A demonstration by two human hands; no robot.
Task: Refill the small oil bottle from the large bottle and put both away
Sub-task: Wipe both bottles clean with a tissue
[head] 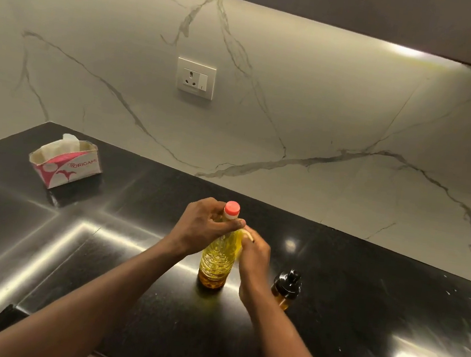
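Left hand (203, 227) of mine is wrapped round the neck of the large oil bottle (217, 260), fingers curled under its red cap (231, 209), thumb laid across the front of the shoulder. Right hand (255, 254) is on the other side of the same bottle, fingers pressed together against its upper body; cannot tell how firm that hold is. Bottle stands upright on the black counter (362, 295), cap on, yellow oil filling most of it. Small oil bottle (286, 288) stands just right of my right wrist, near it, can't tell if touching; black lid on, amber oil inside, partly hidden by my wrist. Far left of my left hand and further back, well apart, sits an open tissue box (65, 163), white tissue sticking up. Beyond both hands, a wall socket (195, 78) on the marble backsplash (323, 115).
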